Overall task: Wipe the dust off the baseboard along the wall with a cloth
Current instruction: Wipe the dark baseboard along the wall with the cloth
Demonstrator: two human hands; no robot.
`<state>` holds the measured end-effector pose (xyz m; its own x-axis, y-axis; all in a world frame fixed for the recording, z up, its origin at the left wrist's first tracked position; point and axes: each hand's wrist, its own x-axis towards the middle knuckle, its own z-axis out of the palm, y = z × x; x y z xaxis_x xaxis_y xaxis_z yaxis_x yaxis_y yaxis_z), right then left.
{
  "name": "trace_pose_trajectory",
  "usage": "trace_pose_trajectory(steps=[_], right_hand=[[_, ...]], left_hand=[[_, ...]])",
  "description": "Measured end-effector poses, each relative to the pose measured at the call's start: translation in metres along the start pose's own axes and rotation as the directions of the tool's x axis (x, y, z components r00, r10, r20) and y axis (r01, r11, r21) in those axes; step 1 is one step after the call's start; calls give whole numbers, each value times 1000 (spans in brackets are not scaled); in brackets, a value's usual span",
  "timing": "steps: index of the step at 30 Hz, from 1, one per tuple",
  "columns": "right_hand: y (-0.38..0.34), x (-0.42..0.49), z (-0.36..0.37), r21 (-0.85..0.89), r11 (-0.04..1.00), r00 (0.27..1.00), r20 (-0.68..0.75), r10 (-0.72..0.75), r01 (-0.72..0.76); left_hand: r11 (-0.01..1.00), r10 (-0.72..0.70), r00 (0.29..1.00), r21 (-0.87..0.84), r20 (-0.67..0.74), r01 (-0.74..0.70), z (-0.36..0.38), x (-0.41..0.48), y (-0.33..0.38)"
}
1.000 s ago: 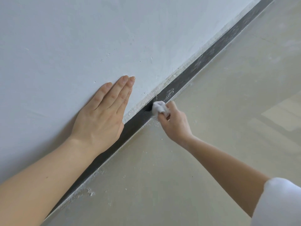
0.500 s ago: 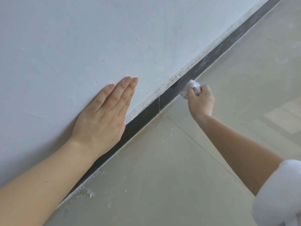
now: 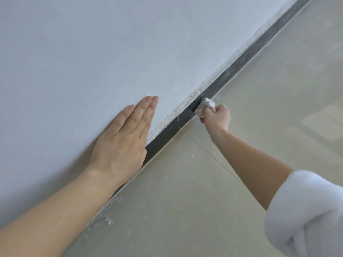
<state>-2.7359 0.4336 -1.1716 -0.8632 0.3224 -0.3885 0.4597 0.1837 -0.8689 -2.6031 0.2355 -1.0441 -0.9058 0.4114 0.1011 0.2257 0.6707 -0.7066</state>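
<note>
You are in mid-wipe. Your right hand [image 3: 216,117] grips a small crumpled white cloth [image 3: 206,106], fingers curled round it, and presses it against the face of the dark baseboard [image 3: 163,136], just past a vertical joint in the strip. Your left hand [image 3: 122,145] lies flat on the wall [image 3: 130,52] above the baseboard, fingers straight and together, holding nothing.

The stretch between your two hands looks dark and clean. The stretch beyond the cloth looks grey and dusty, with a crumbly white line along its top edge, so most of the run seems left to do.

The next move, I judge, calls for sliding the cloth farther along with steady pressure, covering both top edge and face. White crumbs lie on the floor [image 3: 185,210] at the baseboard's foot.
</note>
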Motion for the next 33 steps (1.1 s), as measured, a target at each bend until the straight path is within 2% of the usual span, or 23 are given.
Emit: trace_pose_trajectory(steps=[3, 5, 9, 11, 12, 14, 15, 18, 21, 23, 27, 31, 33], right_hand=[[-24, 8, -26, 169, 975, 986, -55, 155, -144], [-37, 1, -42, 221, 940, 963, -3, 269, -262], [-62, -32, -64, 4, 921, 898, 225, 379, -390], [-68, -51, -69, -139, 940, 894, 294, 338, -310], [-68, -60, -69, -265, 948, 919, 301, 256, -178], [-60, -78, -66, -493, 865, 945, 317, 81, 91], [-53, -86, -62, -549, 819, 941, 336, 37, 164], [-25, -106, -42, -596, 758, 900, 436, 26, 266], [-8, -122, -17, -525, 812, 856, 512, 63, 254], [-7, -128, -2, -504, 819, 866, 500, 15, 276], [-17, -117, 13, -455, 851, 930, 355, -98, 264], [-29, -83, -7, -520, 850, 987, 160, 5, 80], [-38, -76, -27, -575, 813, 990, 137, -11, 89]], left_hand=[[1000, 26, 1000, -4, 11, -26, -18, 22, -8], [998, 61, 998, 3, 19, -61, -36, 37, -18], [999, 40, 999, -8, 9, -40, -64, 55, -40], [998, 59, 997, 5, 40, -59, -75, 56, -50], [997, 70, 997, 11, 44, -71, -78, 56, -54], [996, 85, 995, 25, 52, -87, -80, 54, -60], [993, 101, 993, 48, 62, -104, -78, 53, -61], [980, 150, 987, 123, 57, -156, -64, 49, -60], [983, 135, 990, 119, 39, -139, -57, 41, -58], [984, 134, 991, 119, 10, -134, -55, 38, -59], [977, 152, 988, 157, -18, -147, -49, 38, -59], [965, 169, 985, 210, -31, -159, -43, 38, -57], [967, 158, 987, 206, -14, -152, -46, 38, -57]])
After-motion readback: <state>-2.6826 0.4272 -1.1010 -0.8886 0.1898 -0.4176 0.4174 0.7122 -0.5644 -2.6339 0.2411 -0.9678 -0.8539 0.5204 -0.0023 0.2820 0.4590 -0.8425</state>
